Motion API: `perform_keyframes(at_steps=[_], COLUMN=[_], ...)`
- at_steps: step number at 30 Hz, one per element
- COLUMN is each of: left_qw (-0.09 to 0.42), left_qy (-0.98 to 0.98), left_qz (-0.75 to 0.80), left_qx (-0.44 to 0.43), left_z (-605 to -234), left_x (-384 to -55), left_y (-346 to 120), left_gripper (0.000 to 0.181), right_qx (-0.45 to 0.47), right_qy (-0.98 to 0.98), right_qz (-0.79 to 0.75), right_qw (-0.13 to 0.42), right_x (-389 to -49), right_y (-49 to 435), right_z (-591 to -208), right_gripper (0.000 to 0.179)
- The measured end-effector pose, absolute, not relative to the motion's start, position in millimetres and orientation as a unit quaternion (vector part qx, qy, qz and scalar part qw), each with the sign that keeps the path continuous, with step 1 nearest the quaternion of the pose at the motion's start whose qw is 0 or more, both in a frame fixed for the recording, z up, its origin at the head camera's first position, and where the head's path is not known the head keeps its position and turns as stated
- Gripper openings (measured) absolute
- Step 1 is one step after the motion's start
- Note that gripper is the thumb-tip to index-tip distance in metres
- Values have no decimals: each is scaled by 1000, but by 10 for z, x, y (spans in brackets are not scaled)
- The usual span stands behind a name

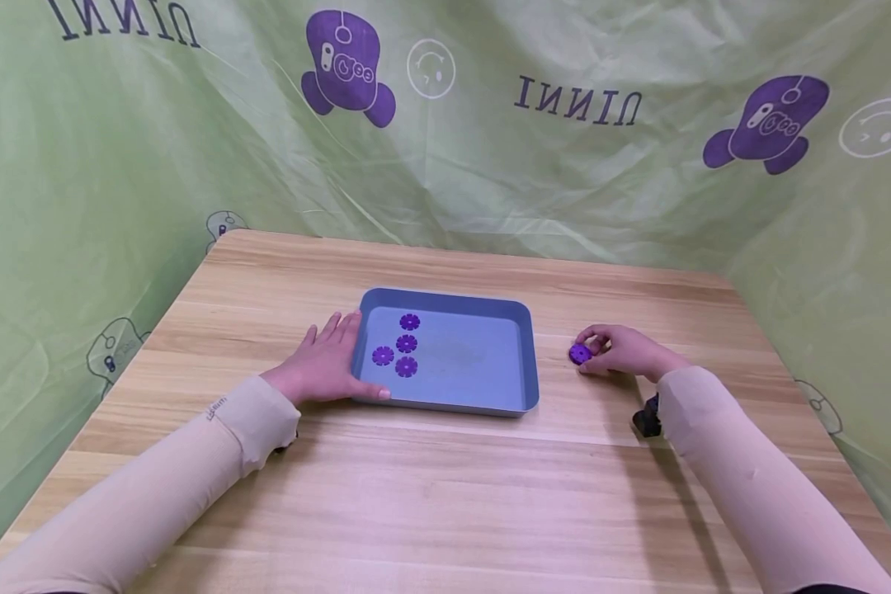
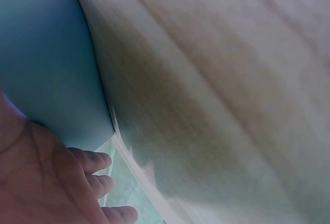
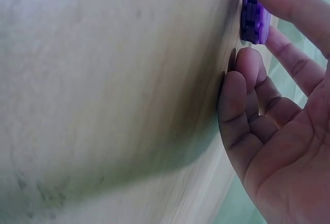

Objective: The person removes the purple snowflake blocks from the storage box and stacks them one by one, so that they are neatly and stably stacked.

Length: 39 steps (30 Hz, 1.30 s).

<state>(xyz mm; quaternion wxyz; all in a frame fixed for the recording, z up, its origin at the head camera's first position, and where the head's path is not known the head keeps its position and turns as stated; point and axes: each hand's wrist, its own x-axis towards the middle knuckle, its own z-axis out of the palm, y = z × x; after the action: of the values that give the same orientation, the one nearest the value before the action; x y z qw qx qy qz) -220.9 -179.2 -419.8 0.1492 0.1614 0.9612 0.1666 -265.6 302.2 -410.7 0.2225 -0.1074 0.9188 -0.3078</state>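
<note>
A shallow blue-grey tray (image 1: 475, 355) lies on the table. Inside it, toward the left, are several flat purple notched discs (image 1: 406, 366). My left hand (image 1: 322, 363) rests against the tray's left side, fingers spread and straight, thumb along the front rim; the left wrist view shows its palm beside the tray wall (image 2: 56, 54). To the right of the tray, my right hand (image 1: 624, 351) pinches a short stack of purple notched discs (image 3: 253, 18) between thumb and finger, close to the tabletop. How many discs are in the stack cannot be told.
A wooden table (image 1: 445, 503) spreads around the tray. A green printed cloth (image 1: 445, 165) hangs behind it and at both sides. A small black device (image 1: 648, 418) sits under my right wrist.
</note>
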Motion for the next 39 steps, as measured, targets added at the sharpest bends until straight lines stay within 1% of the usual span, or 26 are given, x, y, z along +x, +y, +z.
perform_keyframes(at_steps=[18,39], left_qw=[147,149], left_qy=[962,961], left_qz=[163,167], left_qx=[160,160], left_z=[-4202,-4198], left_x=[-2211,-2217], left_y=[-1786,-1788], left_gripper=[146,147], right_qx=[-124,-122], right_qy=[938,937], right_qz=[-245,-247], right_qw=[212,215], right_x=[-2691,-2683], right_y=[2942,2930], right_z=[-4090,-4074], right_gripper=[36,40])
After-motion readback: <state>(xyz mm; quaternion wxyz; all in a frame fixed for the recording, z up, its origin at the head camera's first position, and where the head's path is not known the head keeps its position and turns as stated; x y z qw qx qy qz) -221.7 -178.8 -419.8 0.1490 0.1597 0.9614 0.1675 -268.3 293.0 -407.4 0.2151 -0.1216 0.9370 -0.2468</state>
